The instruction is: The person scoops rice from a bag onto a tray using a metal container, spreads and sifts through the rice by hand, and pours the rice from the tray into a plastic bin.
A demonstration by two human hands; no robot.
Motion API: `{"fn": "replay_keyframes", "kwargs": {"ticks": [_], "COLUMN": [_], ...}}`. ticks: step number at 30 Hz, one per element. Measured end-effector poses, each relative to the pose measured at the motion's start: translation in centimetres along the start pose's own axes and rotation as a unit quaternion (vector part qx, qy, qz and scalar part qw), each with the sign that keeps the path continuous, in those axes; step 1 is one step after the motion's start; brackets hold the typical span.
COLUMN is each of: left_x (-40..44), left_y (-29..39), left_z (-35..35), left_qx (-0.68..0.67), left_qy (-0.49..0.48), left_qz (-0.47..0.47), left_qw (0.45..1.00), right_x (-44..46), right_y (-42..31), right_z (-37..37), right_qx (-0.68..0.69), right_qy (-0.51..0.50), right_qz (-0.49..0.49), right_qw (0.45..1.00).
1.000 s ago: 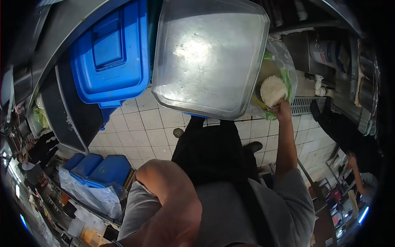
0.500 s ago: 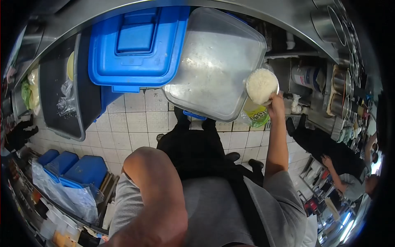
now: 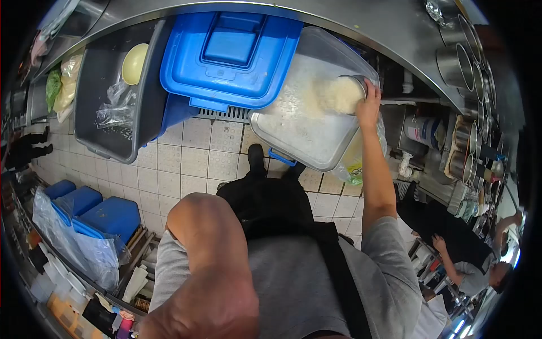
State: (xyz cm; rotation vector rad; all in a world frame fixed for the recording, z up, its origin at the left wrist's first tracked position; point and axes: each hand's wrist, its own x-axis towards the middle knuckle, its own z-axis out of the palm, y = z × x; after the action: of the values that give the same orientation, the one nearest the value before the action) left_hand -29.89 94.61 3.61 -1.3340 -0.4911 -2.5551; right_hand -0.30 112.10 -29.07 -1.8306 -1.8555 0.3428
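Observation:
My right hand (image 3: 369, 106) grips the rim of a metal bowl (image 3: 355, 82), tipped over on its side above a wide, shallow metal tray (image 3: 293, 133). White rice (image 3: 333, 95) spills leftward out of the bowl, blurred by motion, and some grains lie scattered on the tray. Below the wrist, a clear plastic bag with green print (image 3: 354, 169) hangs beside the tray's right edge. My left arm (image 3: 217, 248) is bent back toward the camera, and the hand at its end is out of frame.
A blue lidded bin (image 3: 231, 85) overlaps the tray's left side. Further left, a grey tub (image 3: 107, 135) holds a yellow bowl (image 3: 135, 64) and crumpled plastic. A steel counter edge (image 3: 339, 25) runs overhead. Another person (image 3: 451, 237) is at the right; blue bins (image 3: 113, 217) stand lower left.
My right hand has moved up and left over the tray. The bowl, level and full of rice before, is now tipped with rice pouring out. The view has shifted slightly.

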Motion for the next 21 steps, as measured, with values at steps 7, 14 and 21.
{"fn": "replay_keyframes", "kwargs": {"ticks": [7,14,21], "left_x": [0.9,1.6,5.4], "left_y": [0.1,5.4,9.1], "left_z": [3.2,2.4,6.3], "left_qx": [-0.337,-0.109,-0.278], "left_qy": [0.068,0.022,-0.037], "left_qz": [0.092,0.041,0.167], "left_qw": [0.934,0.993,0.945], "right_x": [0.8,1.2,2.3], "right_y": [-5.8,-7.4,-6.2], "right_z": [-3.5,-6.5,-8.1], "right_qx": [-0.16,-0.157,0.01], "right_qy": [0.016,0.04,0.131], "right_qz": [-0.151,-0.283,-0.145], "right_qw": [0.975,0.945,0.981]}}
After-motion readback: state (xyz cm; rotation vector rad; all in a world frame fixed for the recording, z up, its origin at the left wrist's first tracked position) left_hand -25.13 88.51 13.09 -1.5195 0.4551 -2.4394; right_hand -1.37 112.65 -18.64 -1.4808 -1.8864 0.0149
